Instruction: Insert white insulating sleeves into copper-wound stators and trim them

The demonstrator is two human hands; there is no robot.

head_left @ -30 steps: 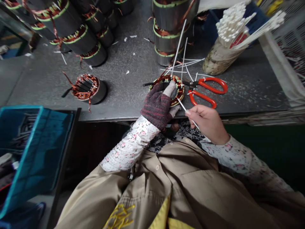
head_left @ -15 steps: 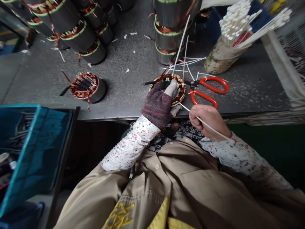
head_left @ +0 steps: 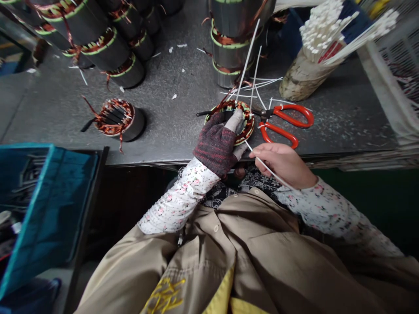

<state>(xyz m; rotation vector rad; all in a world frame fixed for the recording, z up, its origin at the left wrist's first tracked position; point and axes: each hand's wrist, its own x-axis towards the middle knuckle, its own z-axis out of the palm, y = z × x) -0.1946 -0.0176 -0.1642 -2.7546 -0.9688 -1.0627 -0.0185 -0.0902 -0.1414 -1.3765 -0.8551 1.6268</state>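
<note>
My left hand (head_left: 216,144), in a dark knitted glove with bare fingertips, rests on a motor stator (head_left: 246,125) with copper windings at the near edge of the grey bench (head_left: 183,117). Its fingers lie over the stator's rim and centre. My right hand (head_left: 286,163) pinches a thin white strip (head_left: 262,163) that runs from the stator's near edge back across my palm. Several white strips stand up out of the stator's far side.
Red-handled scissors (head_left: 284,124) lie just right of the stator. A sack of white strips (head_left: 314,48) stands at the back right. Another stator (head_left: 119,120) sits at the left, stacks of stators (head_left: 108,48) behind it and at centre back (head_left: 232,39). A blue crate (head_left: 42,209) is low on the left.
My right hand drew the white strip back toward my body half a second ago, then moved forward again with the strip angled at the stator's near edge. The left hand stayed put.
</note>
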